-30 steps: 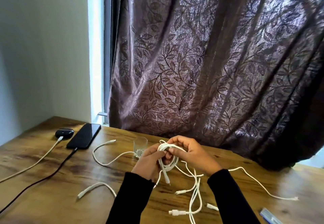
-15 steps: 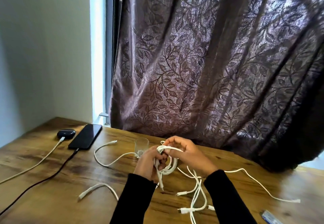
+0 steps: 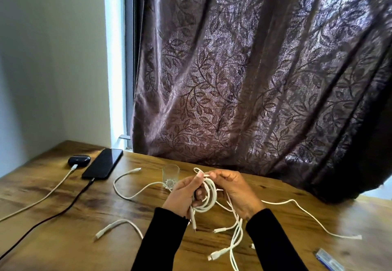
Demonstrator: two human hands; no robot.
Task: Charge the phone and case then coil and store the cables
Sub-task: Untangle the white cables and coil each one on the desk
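Since a second ago both hands have lifted slightly and the white cable coil (image 3: 206, 196) has gained a looser, rounder loop, its plug end now dangling below the left wrist. Left hand (image 3: 184, 194): grip curled round the coil's lower left side. Right hand (image 3: 234, 188): grip pinching the cable's free run at the top of the loop.

Black smartphone (image 3: 103, 166) and black oval earbud case (image 3: 79, 160) lie at centre left on the wooden desk (image 3: 63, 239), each with a cable plugged in; charging appears done.

Step in hand, by my judgement: coiling the first cable. Several loose white cables (image 3: 236, 234) lie tangled at lower centre, another stretching to the lower right. A clear drinking glass (image 3: 170, 175) stands just behind the hands.

Next move calls for securing the coil's tail without snagging the tangle beneath.
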